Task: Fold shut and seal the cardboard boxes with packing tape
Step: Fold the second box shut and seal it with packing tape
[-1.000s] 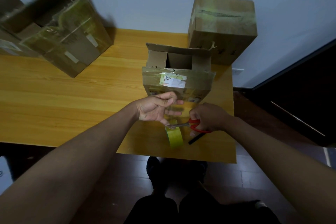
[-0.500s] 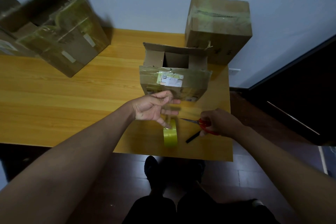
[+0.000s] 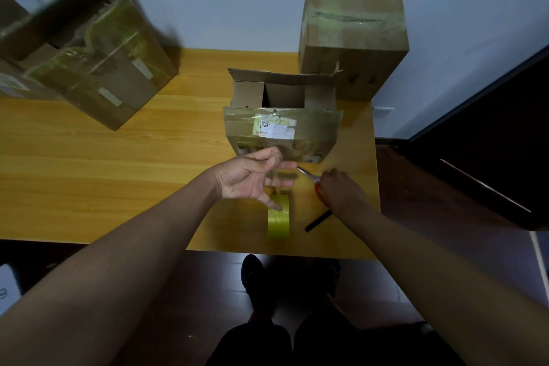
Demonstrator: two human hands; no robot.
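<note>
A small cardboard box (image 3: 282, 131) stands mid-table with its top flaps open and a white label on the near flap. My left hand (image 3: 252, 180) hovers just in front of it, thumb and fingers pinching a clear strip of tape (image 3: 276, 181) that hangs down toward the yellow tape roll (image 3: 278, 220) standing on edge; my little finger touches the roll. My right hand (image 3: 341, 192) grips red-handled scissors (image 3: 315, 183) low over the table, right of the roll, blades pointing up-left.
A taped-shut box (image 3: 353, 38) stands at the back right against the wall. A larger open box (image 3: 95, 53) lies tilted at the back left. A black marker (image 3: 319, 221) lies near the wooden table's (image 3: 118, 175) front right edge.
The scissors were at the tape just above the roll; my right hand has drawn them away to the right and lower. My left hand keeps holding the strip.
</note>
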